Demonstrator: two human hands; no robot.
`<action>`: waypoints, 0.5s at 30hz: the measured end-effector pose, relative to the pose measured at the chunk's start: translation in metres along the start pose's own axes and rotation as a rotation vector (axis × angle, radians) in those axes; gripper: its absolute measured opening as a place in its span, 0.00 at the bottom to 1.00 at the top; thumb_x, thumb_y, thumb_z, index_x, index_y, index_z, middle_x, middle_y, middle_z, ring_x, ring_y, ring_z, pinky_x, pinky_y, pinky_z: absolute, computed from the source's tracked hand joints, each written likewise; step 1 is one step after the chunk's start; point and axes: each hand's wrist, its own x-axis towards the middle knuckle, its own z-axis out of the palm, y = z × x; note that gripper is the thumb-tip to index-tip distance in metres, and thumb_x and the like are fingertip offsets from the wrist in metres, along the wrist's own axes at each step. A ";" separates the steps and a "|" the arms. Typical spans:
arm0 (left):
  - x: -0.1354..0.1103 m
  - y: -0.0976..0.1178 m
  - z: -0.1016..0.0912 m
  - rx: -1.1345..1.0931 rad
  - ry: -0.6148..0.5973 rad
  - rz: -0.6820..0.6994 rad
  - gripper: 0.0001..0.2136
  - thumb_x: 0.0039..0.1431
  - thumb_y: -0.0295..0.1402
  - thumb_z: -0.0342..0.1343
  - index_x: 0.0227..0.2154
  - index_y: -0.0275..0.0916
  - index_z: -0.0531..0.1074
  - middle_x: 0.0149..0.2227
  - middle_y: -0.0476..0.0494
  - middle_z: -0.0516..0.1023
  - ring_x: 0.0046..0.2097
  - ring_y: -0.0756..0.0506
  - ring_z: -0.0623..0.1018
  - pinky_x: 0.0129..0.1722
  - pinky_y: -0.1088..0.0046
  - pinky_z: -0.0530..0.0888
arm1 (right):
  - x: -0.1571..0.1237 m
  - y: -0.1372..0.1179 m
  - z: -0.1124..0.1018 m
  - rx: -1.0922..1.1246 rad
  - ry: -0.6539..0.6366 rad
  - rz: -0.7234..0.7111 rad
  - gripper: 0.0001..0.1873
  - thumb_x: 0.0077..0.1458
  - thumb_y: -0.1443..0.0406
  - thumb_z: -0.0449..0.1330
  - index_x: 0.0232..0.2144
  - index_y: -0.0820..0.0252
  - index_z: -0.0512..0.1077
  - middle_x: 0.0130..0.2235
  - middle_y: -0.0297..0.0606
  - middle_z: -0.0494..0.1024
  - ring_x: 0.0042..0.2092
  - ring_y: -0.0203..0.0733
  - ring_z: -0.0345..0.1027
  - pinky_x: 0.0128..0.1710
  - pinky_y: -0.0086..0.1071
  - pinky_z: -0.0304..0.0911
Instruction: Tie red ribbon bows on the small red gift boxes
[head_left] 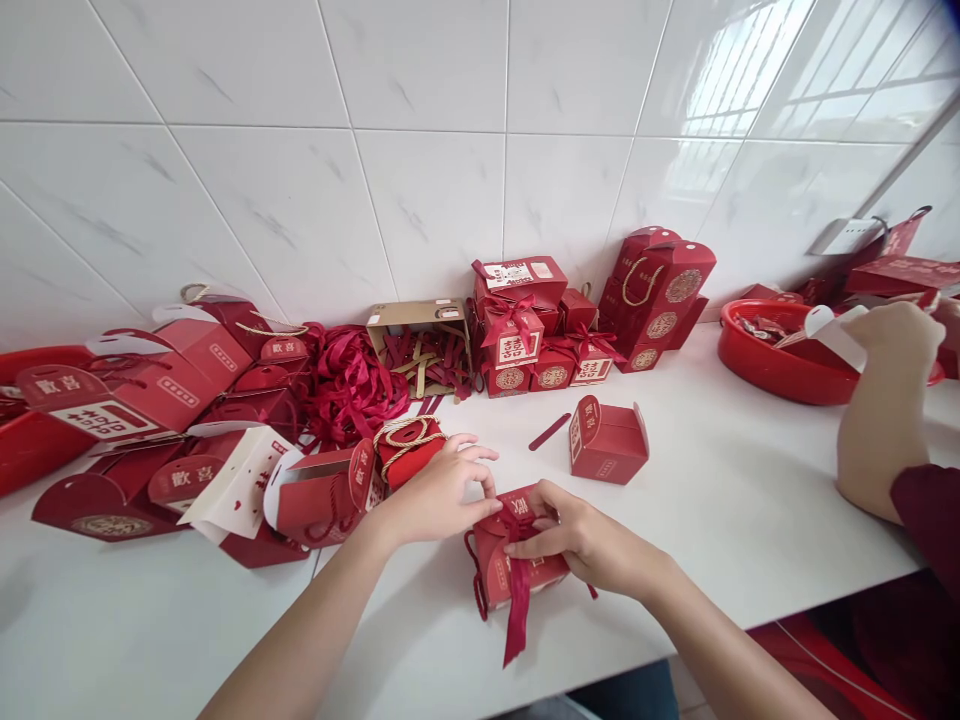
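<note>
Left hand (442,492) and right hand (581,540) are bare and slim-fingered; finer detail is too small to judge. Left forearm (311,610) and right forearm (716,635) are slender, uncovered as far as they show. At lower edge, grey cloth (553,711) and dark blue cloth (630,692) are partly visible (garment type cannot be told).

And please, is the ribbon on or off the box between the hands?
On: the ribbon lies over the box, one tail trailing toward the camera.
</note>
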 end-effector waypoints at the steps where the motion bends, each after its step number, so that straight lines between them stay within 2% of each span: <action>1: -0.001 0.001 0.000 -0.026 -0.013 0.003 0.01 0.55 0.34 0.58 0.29 0.46 0.74 0.55 0.48 0.72 0.64 0.36 0.59 0.57 0.53 0.65 | 0.000 0.002 -0.001 -0.008 -0.081 -0.015 0.08 0.48 0.60 0.66 0.30 0.58 0.76 0.31 0.33 0.74 0.29 0.36 0.68 0.26 0.28 0.67; 4: -0.002 0.005 -0.003 -0.095 -0.076 0.017 0.06 0.56 0.33 0.56 0.38 0.47 0.72 0.58 0.48 0.68 0.64 0.39 0.57 0.60 0.55 0.62 | 0.001 0.008 -0.004 -0.089 -0.286 -0.086 0.09 0.56 0.60 0.60 0.37 0.58 0.76 0.39 0.38 0.73 0.36 0.39 0.69 0.32 0.31 0.69; 7: -0.001 0.010 -0.005 -0.098 -0.164 0.020 0.05 0.57 0.33 0.56 0.36 0.47 0.71 0.60 0.48 0.64 0.65 0.40 0.54 0.61 0.55 0.60 | 0.003 0.012 -0.006 -0.204 -0.375 -0.184 0.10 0.59 0.63 0.58 0.41 0.58 0.76 0.43 0.41 0.71 0.41 0.42 0.68 0.39 0.35 0.69; 11: 0.002 0.012 -0.004 -0.082 -0.253 0.037 0.02 0.55 0.33 0.56 0.29 0.44 0.69 0.61 0.47 0.63 0.66 0.39 0.53 0.61 0.54 0.60 | 0.005 0.014 -0.009 -0.294 -0.406 -0.292 0.11 0.60 0.67 0.56 0.41 0.54 0.78 0.45 0.42 0.69 0.43 0.43 0.67 0.43 0.39 0.67; 15: 0.005 0.011 -0.001 -0.079 -0.299 0.061 0.03 0.55 0.31 0.55 0.32 0.45 0.71 0.63 0.48 0.59 0.67 0.37 0.50 0.61 0.52 0.60 | 0.004 0.016 -0.009 -0.289 -0.398 -0.314 0.15 0.60 0.69 0.56 0.44 0.50 0.78 0.46 0.42 0.68 0.46 0.44 0.67 0.46 0.41 0.67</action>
